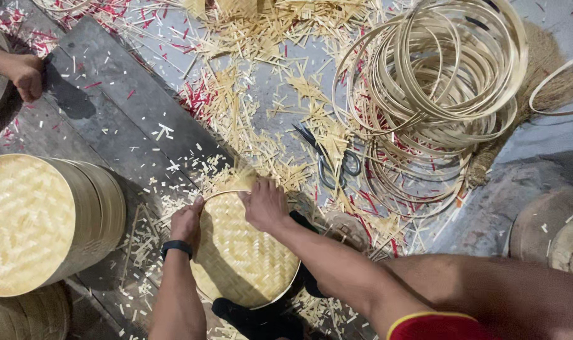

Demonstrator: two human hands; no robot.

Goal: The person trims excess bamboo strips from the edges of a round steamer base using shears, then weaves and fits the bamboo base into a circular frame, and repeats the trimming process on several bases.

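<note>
Low in the centre of the frame, a round woven tray (245, 252) is lying flat on the floor, and both hands are working at its far rim. The left hand (187, 221) is curling over the rim at the upper left of the tray, fingers closed on the edge. The right hand (265, 204) is pressing down on the rim at the top, fingers bent around the thin hoop there; how tight that grip is, I cannot tell.

Judging from this, the hoop may be springing off the weave if either hand is easing up, since the strip looks stiff and bent under tension. The loose frayed ends sticking up at the top edge may be pricking the fingers. The scissors (332, 158), lying open just above the tray, are sitting within reach of the right hand and half hidden among the cuttings, so a careless reach could be meeting a blade.

The floor (116, 101) is grey, with a raised dark slab running diagonally through the left half. Pale and red offcuts (236, 107) are littering it thickly towards the top. A coil of hoops (437, 82) is filling the upper right, resting against a brown broom. A stack of finished trays (40, 220) is standing at the left edge. Another person's hand (23, 74) is showing at the upper left.
</note>
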